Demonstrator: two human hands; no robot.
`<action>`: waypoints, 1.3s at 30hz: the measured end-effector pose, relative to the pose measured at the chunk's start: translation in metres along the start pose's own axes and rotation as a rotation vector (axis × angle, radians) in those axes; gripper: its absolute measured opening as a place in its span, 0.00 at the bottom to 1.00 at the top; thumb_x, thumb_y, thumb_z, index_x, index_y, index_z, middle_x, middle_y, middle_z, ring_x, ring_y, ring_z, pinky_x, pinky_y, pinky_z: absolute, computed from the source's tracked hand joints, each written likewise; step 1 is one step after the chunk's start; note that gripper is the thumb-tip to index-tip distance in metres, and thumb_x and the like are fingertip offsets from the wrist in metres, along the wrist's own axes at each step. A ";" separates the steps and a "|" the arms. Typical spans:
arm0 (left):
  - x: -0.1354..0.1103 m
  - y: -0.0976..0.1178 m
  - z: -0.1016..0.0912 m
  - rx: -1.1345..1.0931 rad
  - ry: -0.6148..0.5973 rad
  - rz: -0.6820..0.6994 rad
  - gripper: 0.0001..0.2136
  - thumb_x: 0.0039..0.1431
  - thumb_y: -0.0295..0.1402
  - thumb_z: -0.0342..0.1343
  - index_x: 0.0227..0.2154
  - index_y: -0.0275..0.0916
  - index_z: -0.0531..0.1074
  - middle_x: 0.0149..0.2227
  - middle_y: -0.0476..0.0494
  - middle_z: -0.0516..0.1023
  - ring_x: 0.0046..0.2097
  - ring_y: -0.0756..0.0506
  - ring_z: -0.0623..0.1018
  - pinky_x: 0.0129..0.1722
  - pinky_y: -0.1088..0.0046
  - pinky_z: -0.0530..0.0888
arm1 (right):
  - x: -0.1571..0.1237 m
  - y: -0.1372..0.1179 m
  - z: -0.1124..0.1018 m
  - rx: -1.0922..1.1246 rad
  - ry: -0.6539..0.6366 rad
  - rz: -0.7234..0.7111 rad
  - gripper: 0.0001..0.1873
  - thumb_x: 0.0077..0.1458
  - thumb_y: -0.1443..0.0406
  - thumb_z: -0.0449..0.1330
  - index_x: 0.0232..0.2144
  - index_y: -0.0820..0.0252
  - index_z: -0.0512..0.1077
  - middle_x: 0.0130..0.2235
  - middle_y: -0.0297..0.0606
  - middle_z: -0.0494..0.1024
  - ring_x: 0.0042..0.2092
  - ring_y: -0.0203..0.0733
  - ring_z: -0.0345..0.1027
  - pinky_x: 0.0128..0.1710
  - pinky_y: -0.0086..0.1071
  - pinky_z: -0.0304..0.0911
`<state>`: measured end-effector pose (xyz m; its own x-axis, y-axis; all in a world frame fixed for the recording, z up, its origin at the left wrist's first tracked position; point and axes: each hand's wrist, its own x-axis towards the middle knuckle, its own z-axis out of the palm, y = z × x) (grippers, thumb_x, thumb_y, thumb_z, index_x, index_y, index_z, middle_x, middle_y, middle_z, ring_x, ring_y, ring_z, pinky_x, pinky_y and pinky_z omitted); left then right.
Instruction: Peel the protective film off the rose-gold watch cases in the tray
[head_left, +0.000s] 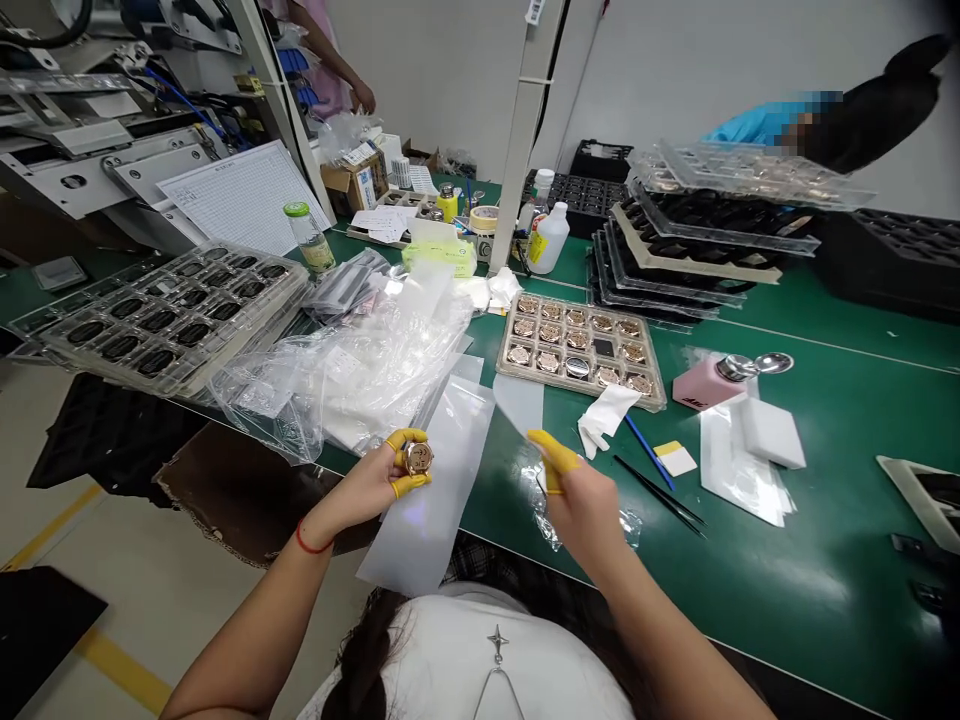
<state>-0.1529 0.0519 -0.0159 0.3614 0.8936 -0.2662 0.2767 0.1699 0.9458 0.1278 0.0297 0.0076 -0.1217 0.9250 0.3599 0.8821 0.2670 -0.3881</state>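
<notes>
Head view shows our left hand (375, 487) pinching 1 round watch part (418, 459). Our right hand (586, 495) curls at a plastic sheet (523, 401); whether it grips, we cannot tell.

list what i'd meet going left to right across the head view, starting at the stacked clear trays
Clear trays of dark round parts → left hand with a round watch-like piece in its grip → right hand → blue stick → pink bottle → pale frame near the right edge.
</notes>
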 end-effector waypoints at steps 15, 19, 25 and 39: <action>0.004 -0.020 -0.005 0.118 0.619 0.103 0.22 0.55 0.36 0.55 0.52 0.41 0.58 0.40 0.41 0.78 0.39 0.42 0.79 0.40 0.66 0.74 | 0.010 -0.042 0.027 0.018 0.138 -0.740 0.24 0.55 0.75 0.49 0.54 0.67 0.66 0.52 0.51 0.72 0.55 0.50 0.65 0.44 0.38 0.71; -0.042 -0.048 -0.009 0.120 0.743 0.037 0.24 0.56 0.38 0.54 0.53 0.40 0.54 0.38 0.39 0.79 0.23 0.47 0.77 0.30 0.68 0.74 | -0.011 -0.052 0.075 -0.137 -0.351 -0.673 0.20 0.54 0.66 0.57 0.48 0.72 0.71 0.52 0.59 0.70 0.56 0.59 0.62 0.46 0.44 0.68; -0.049 -0.064 0.021 -0.270 0.457 0.162 0.21 0.58 0.36 0.53 0.51 0.41 0.53 0.52 0.32 0.71 0.47 0.41 0.76 0.49 0.60 0.71 | -0.027 -0.060 0.098 -0.143 -0.506 -0.645 0.45 0.46 0.51 0.64 0.60 0.66 0.57 0.62 0.58 0.54 0.64 0.67 0.41 0.56 0.66 0.45; 0.044 0.000 0.014 -0.310 0.022 0.095 0.19 0.53 0.36 0.60 0.45 0.39 0.60 0.39 0.42 0.77 0.45 0.43 0.76 0.42 0.70 0.71 | -0.025 -0.053 0.036 -0.038 -0.539 -0.672 0.23 0.59 0.71 0.48 0.56 0.71 0.62 0.54 0.54 0.69 0.58 0.48 0.60 0.53 0.37 0.62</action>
<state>-0.1245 0.0850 -0.0304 0.3521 0.9199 -0.1728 -0.0428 0.2003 0.9788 0.0680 0.0021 -0.0115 -0.8142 0.5787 0.0473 0.5591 0.8034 -0.2050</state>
